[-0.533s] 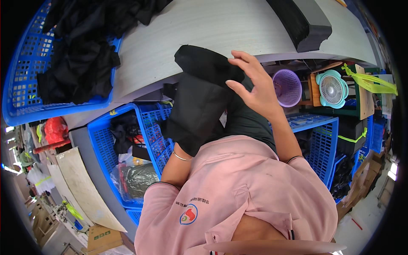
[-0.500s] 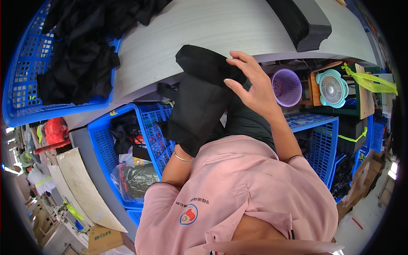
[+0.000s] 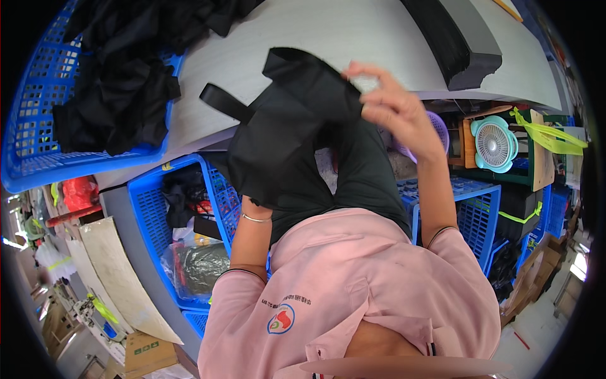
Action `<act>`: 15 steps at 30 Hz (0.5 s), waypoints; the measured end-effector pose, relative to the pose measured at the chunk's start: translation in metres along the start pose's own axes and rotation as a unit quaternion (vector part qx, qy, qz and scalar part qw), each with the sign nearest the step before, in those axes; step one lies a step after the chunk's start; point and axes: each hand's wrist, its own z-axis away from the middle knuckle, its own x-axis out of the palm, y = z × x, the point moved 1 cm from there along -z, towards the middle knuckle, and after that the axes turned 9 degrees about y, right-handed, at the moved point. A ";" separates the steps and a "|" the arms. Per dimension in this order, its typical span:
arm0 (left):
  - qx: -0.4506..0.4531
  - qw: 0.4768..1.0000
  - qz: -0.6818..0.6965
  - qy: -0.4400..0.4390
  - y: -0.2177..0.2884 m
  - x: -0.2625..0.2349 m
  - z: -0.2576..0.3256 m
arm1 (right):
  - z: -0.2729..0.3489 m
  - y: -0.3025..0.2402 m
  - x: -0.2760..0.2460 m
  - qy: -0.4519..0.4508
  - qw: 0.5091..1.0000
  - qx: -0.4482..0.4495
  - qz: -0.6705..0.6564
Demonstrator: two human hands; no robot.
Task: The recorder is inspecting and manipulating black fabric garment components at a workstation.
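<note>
Right hand [image 3: 394, 110] pinches the top edge of a black fabric bag [image 3: 284, 136], grip clamped on the cloth with thumb and fingers together, the rest of the hand raised above the worktop [image 3: 353, 31] edge. Left hand is hidden under the bag, only the forearm with a thin bracelet [image 3: 255, 218] shows going up into the fabric, so cannot tell how its grip stands. Bag hangs over the front edge of the pale grey worktop, upper part over the surface, lower part draped down over the person's lap; a black strap [image 3: 224, 101] sticks out to the left lying on the worktop. Blue plastic basket [image 3: 25, 145] sits on the worktop at far left, piled with more black fabric [image 3: 120, 76]. A long black block [image 3: 457, 41] lies on the worktop at upper right, well apart from the bag. Under the worktop: blue crates [image 3: 148, 208] with dark items and a bagged bundle, another blue crate [image 3: 476, 208] on the right, a purple basket [image 3: 439, 129] partly behind the right wrist, a small teal fan [image 3: 495, 144]. Person wears a pink shirt [image 3: 353, 290]. Floor at left is cluttered with cardboard and bags.
</note>
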 end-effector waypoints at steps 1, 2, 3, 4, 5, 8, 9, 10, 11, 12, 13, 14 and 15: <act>0.006 1.000 -0.027 0.006 0.001 0.003 -0.007 | -0.014 0.004 -0.011 0.033 0.998 -0.024 0.045; 0.002 0.998 -0.052 0.023 0.000 0.009 -0.015 | -0.029 0.011 -0.021 0.064 0.992 -0.027 0.101; -0.015 0.995 -0.078 0.063 -0.003 0.014 -0.020 | -0.046 0.021 -0.025 0.068 0.992 -0.037 0.097; 0.013 0.993 -0.108 0.041 -0.004 0.022 -0.023 | -0.062 0.031 -0.030 0.143 0.978 -0.058 0.144; 0.040 0.990 -0.132 0.002 -0.008 0.031 -0.024 | -0.071 0.038 -0.035 0.217 0.954 -0.078 0.190; 0.150 0.979 -0.133 -0.036 -0.016 0.051 -0.014 | -0.071 0.054 -0.037 0.330 0.906 -0.070 0.257; 0.152 0.977 -0.144 -0.040 -0.012 0.050 -0.008 | -0.060 0.054 -0.033 0.353 0.896 -0.073 0.258; 0.143 0.979 -0.144 -0.025 -0.008 0.048 -0.004 | -0.046 0.054 -0.027 0.362 0.910 -0.012 0.202; 0.179 0.966 -0.180 0.045 -0.002 0.043 -0.002 | -0.031 0.052 -0.020 0.375 0.913 0.064 0.148; 0.207 0.947 -0.208 0.129 0.006 0.038 -0.002 | -0.016 0.049 -0.009 0.377 0.916 0.081 0.109; 0.271 0.927 -0.207 0.157 0.013 0.036 -0.008 | -0.002 0.045 0.005 0.382 0.915 0.108 0.072; 0.325 0.902 -0.201 0.199 0.020 0.035 -0.019 | 0.007 0.040 0.017 0.356 0.927 0.109 0.053; 0.393 0.869 -0.223 0.202 0.027 0.036 -0.031 | 0.011 0.037 0.030 0.335 0.936 0.099 0.034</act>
